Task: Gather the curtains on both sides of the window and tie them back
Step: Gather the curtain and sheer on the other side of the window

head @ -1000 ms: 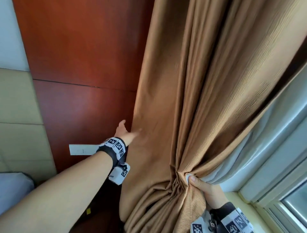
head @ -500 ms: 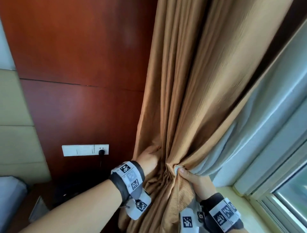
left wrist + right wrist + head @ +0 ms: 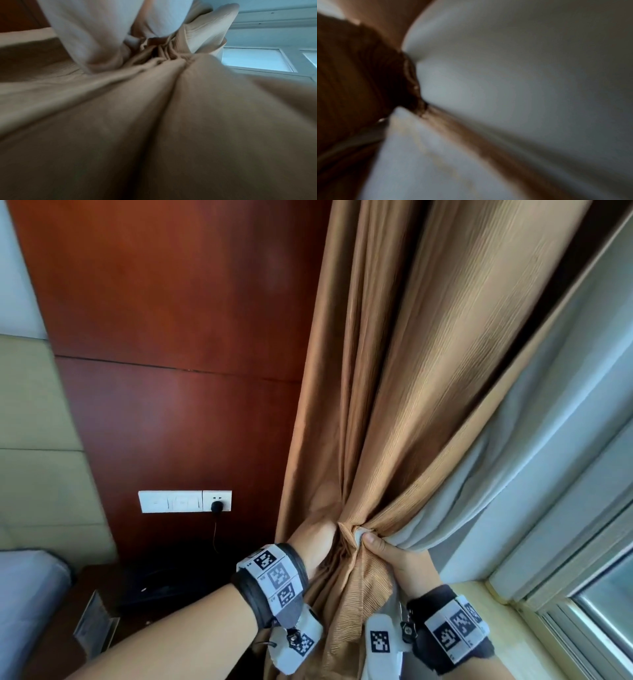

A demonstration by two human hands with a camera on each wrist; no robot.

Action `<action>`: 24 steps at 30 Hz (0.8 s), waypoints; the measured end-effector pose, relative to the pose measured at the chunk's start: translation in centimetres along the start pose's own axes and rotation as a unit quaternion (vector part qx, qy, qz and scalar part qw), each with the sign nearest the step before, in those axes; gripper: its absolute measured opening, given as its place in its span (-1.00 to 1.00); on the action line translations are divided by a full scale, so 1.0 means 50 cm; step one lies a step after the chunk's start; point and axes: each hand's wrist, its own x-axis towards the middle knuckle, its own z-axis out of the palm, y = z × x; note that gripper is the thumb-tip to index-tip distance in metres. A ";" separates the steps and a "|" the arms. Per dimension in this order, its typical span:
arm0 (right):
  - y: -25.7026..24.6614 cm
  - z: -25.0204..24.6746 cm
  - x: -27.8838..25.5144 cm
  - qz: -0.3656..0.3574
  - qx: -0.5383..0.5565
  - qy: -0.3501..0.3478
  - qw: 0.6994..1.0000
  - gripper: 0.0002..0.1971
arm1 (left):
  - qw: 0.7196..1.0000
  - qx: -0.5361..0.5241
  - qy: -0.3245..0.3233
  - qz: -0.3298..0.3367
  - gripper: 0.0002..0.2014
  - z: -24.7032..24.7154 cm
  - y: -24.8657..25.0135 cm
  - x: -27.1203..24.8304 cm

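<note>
A second ago the left hand (image 3: 313,542) lay flat and high against the outer edge of the curtain (image 3: 394,405); it has since dropped and swept inward, and now sits right beside the right hand (image 3: 397,556), its fingers lost behind the folds. The cloth's left edge has come in with it, narrowing the bundle and uncovering the socket plate (image 3: 185,501).

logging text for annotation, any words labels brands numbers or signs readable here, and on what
None: no words or numbers can be read.
wrist bands: only black-and-white square code patterns, no letters.
wall switch plate: any marks too small to read.
curtain: plain, no print.
</note>
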 end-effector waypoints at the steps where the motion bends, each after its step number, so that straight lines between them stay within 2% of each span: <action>1: -0.001 0.002 -0.002 -0.004 -0.001 0.006 1.000 -0.09 | 1.000 0.013 0.006 0.010 -0.74 -0.005 0.005 0.004; 3: -0.003 0.006 -0.008 -0.009 0.001 0.014 1.000 -0.02 | 0.999 0.024 0.018 0.013 -0.72 -0.028 0.015 0.016; 5: -0.004 0.003 -0.015 -0.006 -0.001 0.020 1.000 0.01 | 0.996 0.076 0.032 0.016 -0.82 -0.061 0.020 0.044; 6: -0.003 -0.002 -0.019 -0.004 -0.002 0.018 1.000 0.00 | 0.992 0.114 0.051 0.010 -0.69 -0.083 0.018 0.060; 9: -0.005 -0.016 -0.038 0.004 -0.038 0.014 0.999 -0.13 | 0.966 0.187 0.177 -0.029 -0.14 -0.149 0.016 0.116; 11: -0.012 -0.022 -0.051 0.000 -0.056 0.008 0.998 -0.31 | 0.962 0.174 0.204 -0.052 0.02 -0.182 0.014 0.151; 12: -0.016 -0.024 -0.057 -0.002 -0.056 -0.001 0.998 -0.40 | 0.963 0.173 0.198 -0.065 0.06 -0.194 0.012 0.167; 13: -0.021 -0.024 -0.063 -0.007 -0.062 -0.008 0.998 -0.42 | 0.965 0.173 0.184 -0.077 0.07 -0.201 0.010 0.181; 16: -0.016 -0.034 -0.064 -0.008 -0.077 0.012 0.997 -0.11 | 0.969 0.184 0.144 -0.075 0.05 -0.205 0.006 0.215; 19: -0.022 -0.036 -0.071 0.013 -0.068 0.002 0.998 -0.01 | 0.974 0.179 0.122 -0.068 0.06 -0.198 0.002 0.239; 22: -0.034 -0.035 -0.083 -0.005 -0.104 0.000 0.995 0.09 | 0.971 0.184 0.134 -0.075 0.05 -0.189 0.002 0.255; 24: -0.032 -0.043 -0.091 0.001 -0.102 0.014 0.995 0.17 | 0.972 0.177 0.141 -0.063 -0.05 -0.182 0.001 0.260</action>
